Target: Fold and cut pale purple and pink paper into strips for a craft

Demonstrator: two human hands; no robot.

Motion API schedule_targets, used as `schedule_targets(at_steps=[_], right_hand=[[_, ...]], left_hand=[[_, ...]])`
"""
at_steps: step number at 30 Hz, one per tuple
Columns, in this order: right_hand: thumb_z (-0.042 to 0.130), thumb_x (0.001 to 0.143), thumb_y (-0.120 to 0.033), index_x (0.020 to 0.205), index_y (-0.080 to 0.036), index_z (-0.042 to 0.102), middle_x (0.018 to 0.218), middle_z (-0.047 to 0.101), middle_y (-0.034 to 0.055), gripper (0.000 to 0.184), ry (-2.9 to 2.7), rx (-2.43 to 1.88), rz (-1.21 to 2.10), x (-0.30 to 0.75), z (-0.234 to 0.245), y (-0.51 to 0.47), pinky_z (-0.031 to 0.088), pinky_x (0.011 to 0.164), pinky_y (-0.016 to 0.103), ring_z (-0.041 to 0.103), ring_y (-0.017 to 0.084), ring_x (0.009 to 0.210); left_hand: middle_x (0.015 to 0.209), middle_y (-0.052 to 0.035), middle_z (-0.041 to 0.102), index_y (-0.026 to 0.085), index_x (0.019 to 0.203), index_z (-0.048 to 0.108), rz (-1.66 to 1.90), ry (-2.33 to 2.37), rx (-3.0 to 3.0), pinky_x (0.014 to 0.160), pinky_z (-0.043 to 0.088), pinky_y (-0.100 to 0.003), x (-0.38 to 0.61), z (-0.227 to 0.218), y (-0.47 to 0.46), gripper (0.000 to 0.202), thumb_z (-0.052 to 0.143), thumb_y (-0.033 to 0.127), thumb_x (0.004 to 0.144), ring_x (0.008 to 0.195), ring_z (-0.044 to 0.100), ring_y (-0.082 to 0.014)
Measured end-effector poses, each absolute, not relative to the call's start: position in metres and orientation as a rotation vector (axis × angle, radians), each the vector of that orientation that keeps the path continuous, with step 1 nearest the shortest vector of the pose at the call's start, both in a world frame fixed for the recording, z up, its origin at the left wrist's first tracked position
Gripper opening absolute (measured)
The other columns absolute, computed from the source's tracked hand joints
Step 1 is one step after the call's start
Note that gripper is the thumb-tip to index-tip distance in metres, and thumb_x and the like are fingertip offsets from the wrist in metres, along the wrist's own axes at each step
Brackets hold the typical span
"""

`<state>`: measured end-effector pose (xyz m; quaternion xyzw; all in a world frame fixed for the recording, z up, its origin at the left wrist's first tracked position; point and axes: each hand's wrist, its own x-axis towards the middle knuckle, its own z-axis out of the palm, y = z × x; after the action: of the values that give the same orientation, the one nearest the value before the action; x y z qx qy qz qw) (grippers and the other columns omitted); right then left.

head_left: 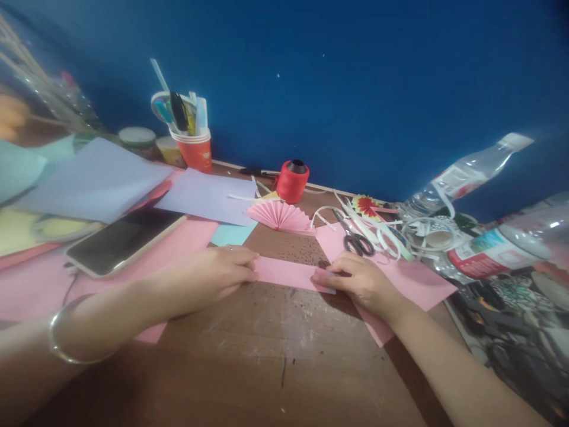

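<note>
A narrow pink paper strip (287, 273) lies flat on the brown wooden table (284, 356). My left hand (213, 274) presses down on its left end with the fingers curled together. My right hand (358, 282) pinches the strip's right end between thumb and fingers. Under my right hand lies a larger pink sheet (409, 279). A silver bangle (62, 332) circles my left wrist.
A folded pink paper fan (279, 216), a red thread spool (291, 179), scissors (355, 240), white paper strips and two plastic bottles (462, 175) lie behind and to the right. A phone (122, 239) rests on coloured sheets at left, near a red cup of pens (193, 142).
</note>
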<state>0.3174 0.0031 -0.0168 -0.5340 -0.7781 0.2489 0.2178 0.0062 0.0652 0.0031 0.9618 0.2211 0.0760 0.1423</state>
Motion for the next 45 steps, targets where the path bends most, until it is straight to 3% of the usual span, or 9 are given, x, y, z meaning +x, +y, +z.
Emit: schedule_targets(at_steps=[15, 20, 31, 36, 45], right_hand=[[0.051, 0.090, -0.042, 0.081, -0.027, 0.066, 0.076, 0.059, 0.0004, 0.023, -2.347, -1.406, 0.515, 0.320, -0.018, 0.003, 0.042, 0.065, 0.030, 0.055, 0.017, 0.074], [0.045, 0.094, -0.035, 0.101, -0.030, 0.068, 0.081, 0.061, 0.0024, 0.024, -2.540, -1.284, 0.355, 0.321, -0.016, 0.004, 0.041, 0.069, 0.030, 0.053, 0.018, 0.079], [0.053, 0.091, -0.025, 0.122, -0.039, 0.057, 0.106, 0.064, 0.0015, 0.034, -2.624, -1.086, 0.139, 0.329, -0.019, 0.006, 0.044, 0.077, 0.034, 0.054, 0.019, 0.093], [0.055, 0.089, -0.022, 0.121, -0.037, 0.058, 0.116, 0.063, 0.0011, 0.035, -2.624, -1.065, 0.113, 0.333, -0.021, 0.005, 0.045, 0.080, 0.035, 0.053, 0.020, 0.098], [0.056, 0.089, -0.021, 0.121, -0.037, 0.059, 0.117, 0.064, 0.0000, 0.035, -2.629, -1.051, 0.105, 0.333, -0.021, 0.005, 0.047, 0.078, 0.035, 0.056, 0.019, 0.096]], left_hand=[[0.106, -0.0017, 0.064, 0.026, 0.102, 0.065, 0.177, 0.645, 2.784, 0.088, 0.048, -0.030, 0.007, 0.003, 0.065, 0.029, 0.044, 0.013, 0.088, 0.102, 0.059, -0.0165], [0.105, -0.0009, 0.065, 0.026, 0.099, 0.066, 0.231, 0.637, 2.748, 0.090, 0.047, -0.030, 0.007, 0.004, 0.065, 0.027, 0.045, 0.013, 0.087, 0.101, 0.060, -0.0159], [0.104, -0.0016, 0.065, 0.026, 0.101, 0.066, 0.202, 0.641, 2.771, 0.091, 0.047, -0.030, 0.007, 0.005, 0.064, 0.027, 0.045, 0.013, 0.088, 0.102, 0.060, -0.0162], [0.104, -0.0014, 0.065, 0.025, 0.100, 0.066, 0.214, 0.643, 2.765, 0.090, 0.047, -0.029, 0.007, 0.005, 0.064, 0.027, 0.046, 0.012, 0.087, 0.101, 0.060, -0.0155], [0.106, -0.0016, 0.064, 0.025, 0.102, 0.065, 0.175, 0.636, 2.794, 0.092, 0.046, -0.030, 0.006, 0.005, 0.064, 0.027, 0.045, 0.013, 0.088, 0.105, 0.058, -0.0160]])
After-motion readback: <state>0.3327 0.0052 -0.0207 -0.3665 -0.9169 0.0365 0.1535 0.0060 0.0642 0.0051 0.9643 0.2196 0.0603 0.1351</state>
